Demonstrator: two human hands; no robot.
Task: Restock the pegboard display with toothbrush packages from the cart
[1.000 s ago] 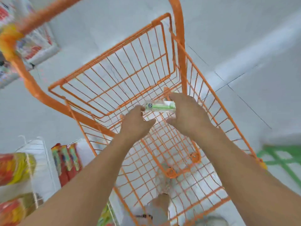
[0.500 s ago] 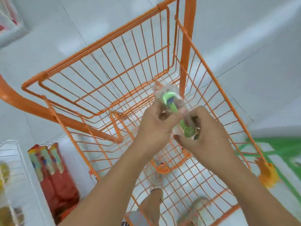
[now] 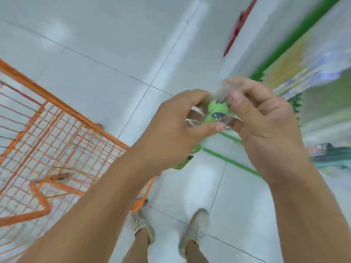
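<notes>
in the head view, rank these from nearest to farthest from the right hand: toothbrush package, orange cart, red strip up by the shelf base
1. toothbrush package: held in the right hand itself, with the left hand gripping it too.
2. red strip: up and slightly left of the hand, along the shelf base.
3. orange cart: far left, beyond the left forearm.

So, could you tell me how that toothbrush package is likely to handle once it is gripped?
The toothbrush package looks light, as fingertips alone hold it. Its clear glossy plastic may be slippery. Left hand and right hand both pinch it, so it probably flexes.
</notes>
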